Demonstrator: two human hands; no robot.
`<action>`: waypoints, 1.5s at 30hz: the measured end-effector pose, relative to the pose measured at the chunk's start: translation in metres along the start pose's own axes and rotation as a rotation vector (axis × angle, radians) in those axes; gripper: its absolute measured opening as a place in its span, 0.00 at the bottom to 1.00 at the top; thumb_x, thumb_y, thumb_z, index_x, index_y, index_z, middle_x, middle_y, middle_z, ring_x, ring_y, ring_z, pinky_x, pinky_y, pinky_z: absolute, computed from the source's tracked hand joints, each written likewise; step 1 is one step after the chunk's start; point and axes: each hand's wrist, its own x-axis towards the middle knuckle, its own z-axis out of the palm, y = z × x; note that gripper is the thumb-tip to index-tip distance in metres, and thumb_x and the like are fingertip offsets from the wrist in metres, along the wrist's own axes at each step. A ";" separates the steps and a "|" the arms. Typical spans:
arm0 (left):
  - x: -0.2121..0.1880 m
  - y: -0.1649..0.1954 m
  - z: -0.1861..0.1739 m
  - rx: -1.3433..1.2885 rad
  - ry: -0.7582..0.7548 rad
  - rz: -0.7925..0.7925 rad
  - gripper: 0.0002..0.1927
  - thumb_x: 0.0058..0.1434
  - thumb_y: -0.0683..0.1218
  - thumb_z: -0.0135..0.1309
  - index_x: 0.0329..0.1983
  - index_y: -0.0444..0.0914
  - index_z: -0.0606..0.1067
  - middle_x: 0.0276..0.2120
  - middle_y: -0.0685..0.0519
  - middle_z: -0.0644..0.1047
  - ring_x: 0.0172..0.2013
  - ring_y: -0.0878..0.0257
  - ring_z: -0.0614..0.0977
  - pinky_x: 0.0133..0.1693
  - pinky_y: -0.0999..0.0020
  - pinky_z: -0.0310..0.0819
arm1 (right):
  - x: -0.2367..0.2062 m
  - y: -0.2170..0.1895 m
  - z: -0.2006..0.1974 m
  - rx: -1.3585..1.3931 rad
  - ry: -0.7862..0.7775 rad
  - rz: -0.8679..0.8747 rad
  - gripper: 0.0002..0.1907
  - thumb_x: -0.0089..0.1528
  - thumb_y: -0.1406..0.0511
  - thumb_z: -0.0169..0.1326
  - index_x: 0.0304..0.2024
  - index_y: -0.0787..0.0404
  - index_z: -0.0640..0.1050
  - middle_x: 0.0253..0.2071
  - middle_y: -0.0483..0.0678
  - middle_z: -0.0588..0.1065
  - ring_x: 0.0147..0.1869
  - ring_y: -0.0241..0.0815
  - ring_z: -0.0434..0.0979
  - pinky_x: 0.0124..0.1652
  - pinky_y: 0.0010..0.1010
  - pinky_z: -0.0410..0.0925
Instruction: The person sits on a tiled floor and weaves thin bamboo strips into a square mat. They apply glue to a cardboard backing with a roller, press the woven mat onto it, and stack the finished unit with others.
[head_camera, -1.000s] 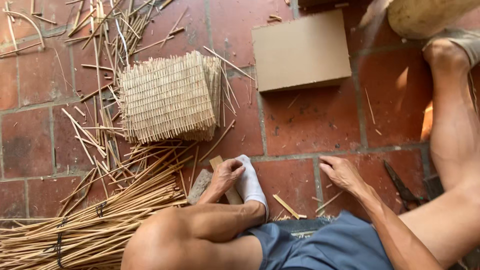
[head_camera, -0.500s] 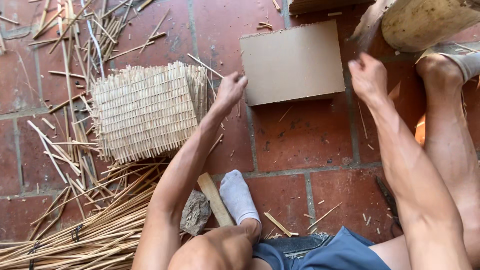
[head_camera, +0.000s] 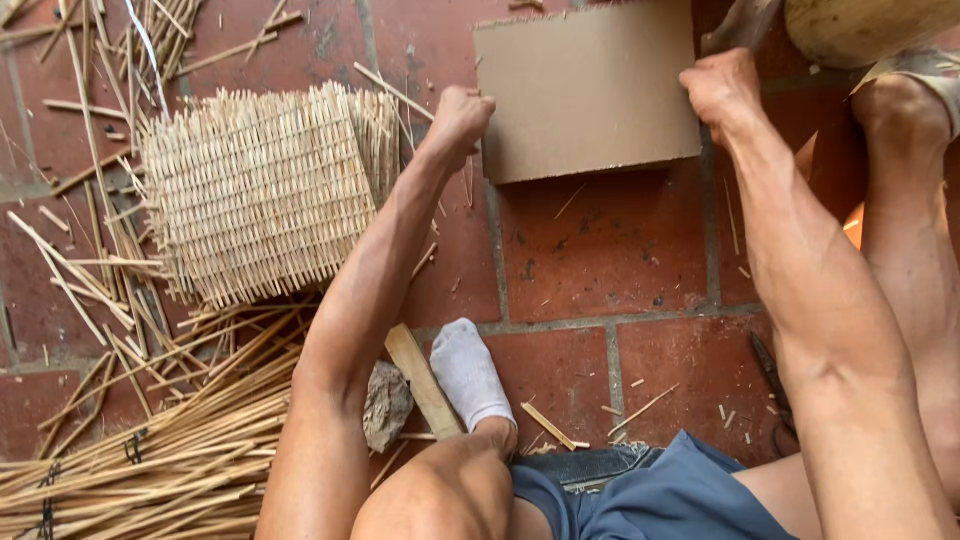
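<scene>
A flat brown cardboard sheet (head_camera: 585, 90) lies on the red brick floor at the top centre. My left hand (head_camera: 458, 118) grips its left edge, and my right hand (head_camera: 722, 88) grips its right edge. Both arms are stretched forward. To the left of my left hand sits a stack of woven bamboo mats (head_camera: 262, 190). My foot in a white sock (head_camera: 468, 372) rests near the bottom centre, beside a wooden stick (head_camera: 420, 378) and a grey stone (head_camera: 386, 405).
Bundles of thin bamboo strips (head_camera: 150, 450) lie at the lower left, with loose slivers scattered over the upper left. A round wooden object (head_camera: 860, 25) sits at the top right above my other foot (head_camera: 905, 100). Dark pliers (head_camera: 772, 375) lie by my right leg.
Both hands moved from near my lap up to the cardboard sheet and took hold of its two side edges. The view shifted slightly toward the sheet.
</scene>
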 end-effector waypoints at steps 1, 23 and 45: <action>0.001 0.000 -0.001 0.006 -0.011 0.004 0.14 0.62 0.45 0.50 0.43 0.31 0.78 0.23 0.52 0.73 0.21 0.61 0.75 0.22 0.61 0.74 | 0.003 0.002 0.003 -0.055 0.017 -0.057 0.12 0.65 0.66 0.57 0.36 0.73 0.80 0.31 0.62 0.78 0.24 0.42 0.67 0.24 0.42 0.61; 0.002 0.035 -0.002 0.112 0.117 0.165 0.16 0.52 0.37 0.46 0.40 0.33 0.82 0.27 0.49 0.80 0.25 0.67 0.78 0.25 0.67 0.71 | 0.005 -0.017 -0.003 -0.373 0.126 -0.418 0.06 0.60 0.70 0.52 0.38 0.65 0.79 0.30 0.56 0.75 0.28 0.51 0.73 0.26 0.46 0.67; -0.057 0.011 -0.014 -0.291 0.039 0.331 0.22 0.57 0.33 0.56 0.57 0.34 0.78 0.39 0.45 0.85 0.28 0.67 0.82 0.27 0.75 0.78 | -0.005 0.047 -0.024 0.594 0.008 -0.486 0.25 0.62 0.79 0.60 0.63 0.68 0.77 0.57 0.56 0.80 0.54 0.41 0.81 0.57 0.32 0.77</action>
